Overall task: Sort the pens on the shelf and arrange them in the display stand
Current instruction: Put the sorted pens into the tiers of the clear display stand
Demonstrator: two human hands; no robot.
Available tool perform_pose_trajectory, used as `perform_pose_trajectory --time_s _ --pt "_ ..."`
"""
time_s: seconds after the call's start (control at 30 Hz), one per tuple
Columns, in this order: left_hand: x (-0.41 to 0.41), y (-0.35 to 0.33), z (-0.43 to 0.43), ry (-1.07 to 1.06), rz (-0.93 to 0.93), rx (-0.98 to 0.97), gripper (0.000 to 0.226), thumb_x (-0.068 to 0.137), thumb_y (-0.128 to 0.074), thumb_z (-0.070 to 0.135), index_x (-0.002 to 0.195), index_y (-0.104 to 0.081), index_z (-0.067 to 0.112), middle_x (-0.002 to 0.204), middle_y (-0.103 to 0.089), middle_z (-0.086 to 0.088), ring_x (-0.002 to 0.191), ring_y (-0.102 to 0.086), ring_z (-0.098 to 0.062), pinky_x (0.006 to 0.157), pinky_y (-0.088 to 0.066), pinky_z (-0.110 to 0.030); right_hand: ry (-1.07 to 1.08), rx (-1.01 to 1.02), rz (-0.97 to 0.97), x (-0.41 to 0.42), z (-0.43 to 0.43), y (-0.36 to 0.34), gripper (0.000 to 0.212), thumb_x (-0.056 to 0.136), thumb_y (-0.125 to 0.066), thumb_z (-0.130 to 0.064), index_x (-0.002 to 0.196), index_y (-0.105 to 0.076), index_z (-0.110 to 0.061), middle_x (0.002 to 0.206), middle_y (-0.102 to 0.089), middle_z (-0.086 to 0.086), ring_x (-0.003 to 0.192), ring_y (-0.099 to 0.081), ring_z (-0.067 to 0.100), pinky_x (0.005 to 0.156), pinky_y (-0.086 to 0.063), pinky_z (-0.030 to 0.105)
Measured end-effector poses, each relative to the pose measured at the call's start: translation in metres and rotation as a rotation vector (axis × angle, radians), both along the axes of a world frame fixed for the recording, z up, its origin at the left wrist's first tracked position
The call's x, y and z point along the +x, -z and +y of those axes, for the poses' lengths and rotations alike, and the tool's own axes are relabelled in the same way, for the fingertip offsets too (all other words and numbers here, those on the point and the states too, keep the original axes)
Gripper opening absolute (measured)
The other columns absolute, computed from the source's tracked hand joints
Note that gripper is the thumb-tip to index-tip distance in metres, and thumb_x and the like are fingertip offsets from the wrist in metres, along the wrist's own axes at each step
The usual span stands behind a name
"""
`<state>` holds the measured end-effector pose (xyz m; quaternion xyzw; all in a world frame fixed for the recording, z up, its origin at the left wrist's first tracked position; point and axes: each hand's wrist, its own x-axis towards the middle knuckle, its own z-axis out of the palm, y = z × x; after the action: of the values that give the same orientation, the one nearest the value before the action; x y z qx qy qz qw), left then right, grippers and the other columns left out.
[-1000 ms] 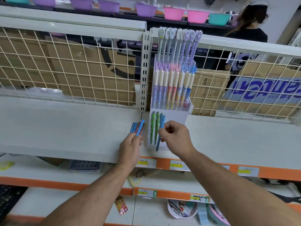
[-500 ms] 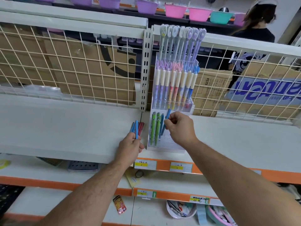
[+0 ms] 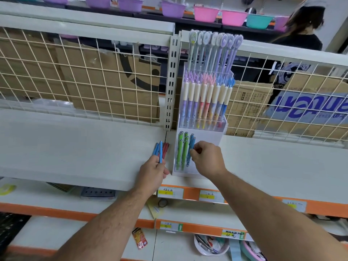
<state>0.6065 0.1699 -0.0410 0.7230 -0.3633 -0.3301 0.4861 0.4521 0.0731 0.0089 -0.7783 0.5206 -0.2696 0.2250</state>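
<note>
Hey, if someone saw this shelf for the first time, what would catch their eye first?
Most likely the white display stand in the middle of the shelf, its upper tiers packed with pastel pens. Next, the two hands at its foot: the right hand pinches a blue pen beside the green pens in the front row, while the left hand grips a bundle of blue and red pens. Pink, purple and teal bowls line the top of the view.

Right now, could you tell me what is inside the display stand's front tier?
It holds green pens, then blue pens, one pinched by the right hand. The hand covers whatever lies further right.
</note>
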Motion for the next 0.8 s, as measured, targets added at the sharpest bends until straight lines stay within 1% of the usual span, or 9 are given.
perform_pose_trajectory --time_s 0.17,0.4,0.57,0.67,0.73,0.8 --pt "0.000 0.000 0.000 0.002 0.012 -0.010 0.012 0.102 -0.048 0.019 0.099 -0.059 0.017 0.084 -0.072 -0.003 0.074 -0.065 -0.013 0.061 -0.045 -0.020 0.012 -0.026 0.041 0.004 0.000 -0.002 0.016 0.095 -0.065 -0.025 0.098 -0.074 -0.013 0.088 -0.073 0.002 0.078 -0.066 0.018 0.075 -0.058 0.038" --pt "0.000 -0.001 0.002 0.007 0.025 -0.026 0.011 0.101 -0.048 0.017 0.101 -0.059 0.014 0.086 -0.071 -0.005 0.074 -0.062 -0.012 0.059 -0.044 -0.016 0.029 0.008 0.035 0.003 0.003 0.000 0.015 0.093 -0.065 -0.026 0.099 -0.075 -0.016 0.090 -0.075 -0.002 0.077 -0.066 0.013 0.076 -0.058 0.034" --pt "0.000 0.000 0.003 0.010 0.050 -0.039 0.011 0.100 -0.049 0.017 0.100 -0.060 0.014 0.085 -0.071 -0.005 0.076 -0.064 -0.015 0.063 -0.046 -0.021 0.052 0.021 0.024 0.001 0.006 0.001 0.015 0.091 -0.066 -0.026 0.100 -0.074 -0.017 0.090 -0.074 -0.003 0.076 -0.066 0.012 0.074 -0.059 0.032" --pt "0.001 0.000 0.004 -0.007 0.062 -0.071 0.012 0.100 -0.050 0.016 0.096 -0.061 0.013 0.087 -0.071 -0.004 0.079 -0.065 -0.016 0.067 -0.049 -0.024 0.067 0.026 0.005 -0.002 0.011 0.000 0.009 0.090 -0.066 -0.027 0.090 -0.072 -0.019 0.081 -0.070 -0.008 0.073 -0.064 0.010 0.070 -0.058 0.033" --pt "0.001 -0.001 0.006 -0.025 0.075 -0.094 0.012 0.099 -0.053 0.016 0.093 -0.062 0.012 0.090 -0.070 -0.002 0.083 -0.065 -0.018 0.068 -0.052 -0.029 0.073 0.027 -0.025 -0.005 0.017 0.000 0.011 0.088 -0.065 -0.026 0.080 -0.067 -0.020 0.073 -0.066 -0.010 0.069 -0.062 0.009 0.066 -0.054 0.030" --pt "0.000 -0.001 0.010 -0.029 0.058 -0.116 0.011 0.096 -0.059 0.018 0.089 -0.064 0.012 0.093 -0.070 -0.001 0.083 -0.065 -0.018 0.066 -0.055 -0.036 0.049 0.041 -0.056 -0.004 0.024 0.001 0.014 0.087 -0.065 -0.024 0.074 -0.066 -0.018 0.069 -0.066 -0.007 0.066 -0.060 0.009 0.063 -0.051 0.028"
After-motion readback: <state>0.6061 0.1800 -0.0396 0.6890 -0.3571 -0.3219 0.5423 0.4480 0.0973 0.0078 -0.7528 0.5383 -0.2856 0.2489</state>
